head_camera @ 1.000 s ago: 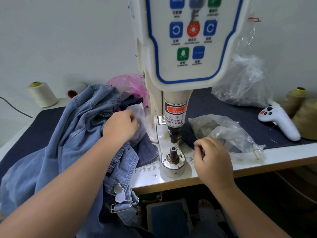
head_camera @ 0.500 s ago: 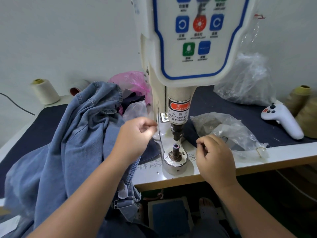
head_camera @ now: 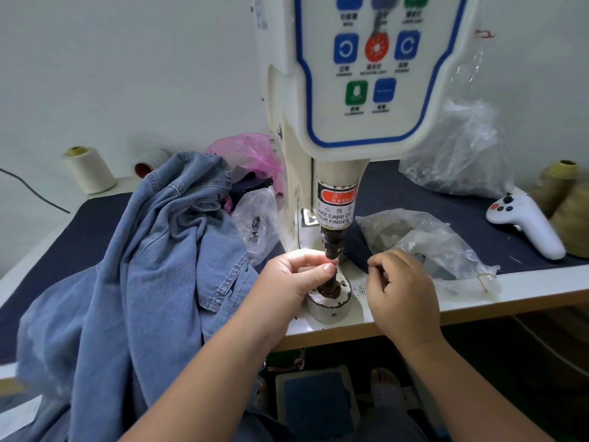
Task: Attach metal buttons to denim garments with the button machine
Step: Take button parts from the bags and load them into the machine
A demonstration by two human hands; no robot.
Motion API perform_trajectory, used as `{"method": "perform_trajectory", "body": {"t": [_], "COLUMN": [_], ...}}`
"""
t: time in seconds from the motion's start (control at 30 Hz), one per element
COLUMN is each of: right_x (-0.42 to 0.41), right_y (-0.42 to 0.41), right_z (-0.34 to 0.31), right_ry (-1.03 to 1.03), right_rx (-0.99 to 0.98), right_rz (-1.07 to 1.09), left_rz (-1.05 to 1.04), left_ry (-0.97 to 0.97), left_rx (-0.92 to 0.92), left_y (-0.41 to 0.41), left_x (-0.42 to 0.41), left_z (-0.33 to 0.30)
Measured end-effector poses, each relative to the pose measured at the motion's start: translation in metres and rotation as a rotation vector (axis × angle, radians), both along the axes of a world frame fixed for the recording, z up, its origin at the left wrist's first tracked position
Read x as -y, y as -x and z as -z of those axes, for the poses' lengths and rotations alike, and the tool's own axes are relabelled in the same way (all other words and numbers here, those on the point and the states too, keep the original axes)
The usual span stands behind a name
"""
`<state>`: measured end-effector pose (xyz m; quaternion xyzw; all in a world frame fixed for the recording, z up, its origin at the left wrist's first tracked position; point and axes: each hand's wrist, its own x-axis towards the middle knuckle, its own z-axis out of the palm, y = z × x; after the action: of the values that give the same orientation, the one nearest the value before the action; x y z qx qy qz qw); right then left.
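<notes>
The left hand [head_camera: 294, 275] has moved from the denim [head_camera: 153, 266] to the die [head_camera: 331, 283], fingertips pinched there, likely loading a button part; the right hand [head_camera: 400, 290], curled beside it, may hold something unseen.

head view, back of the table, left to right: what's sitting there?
Cream thread cone → red-cored spool → pink plastic bag → button machine → clear plastic bag → white controller → olive thread cones.
</notes>
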<state>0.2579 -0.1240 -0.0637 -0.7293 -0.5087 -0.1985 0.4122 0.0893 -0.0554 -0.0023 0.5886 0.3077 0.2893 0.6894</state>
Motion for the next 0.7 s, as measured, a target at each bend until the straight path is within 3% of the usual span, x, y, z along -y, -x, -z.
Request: {"method": "perform_trajectory", "body": {"t": [0.57, 0.7], "right_x": [0.0007, 0.0015], "right_y": [0.0001, 0.0004], "right_z": [-0.0002, -0.0011], "right_ry": [-0.026, -0.021], "right_rx": [0.017, 0.008], "right_rz": [-0.019, -0.032], "left_rz": [-0.007, -0.167], "left_ry": [-0.027, -0.051], "left_rx": [-0.084, -0.072], "left_y": [0.0005, 0.0065], "left_x": [-0.007, -0.0064], "left_z": [0.0025, 0.0057]}}
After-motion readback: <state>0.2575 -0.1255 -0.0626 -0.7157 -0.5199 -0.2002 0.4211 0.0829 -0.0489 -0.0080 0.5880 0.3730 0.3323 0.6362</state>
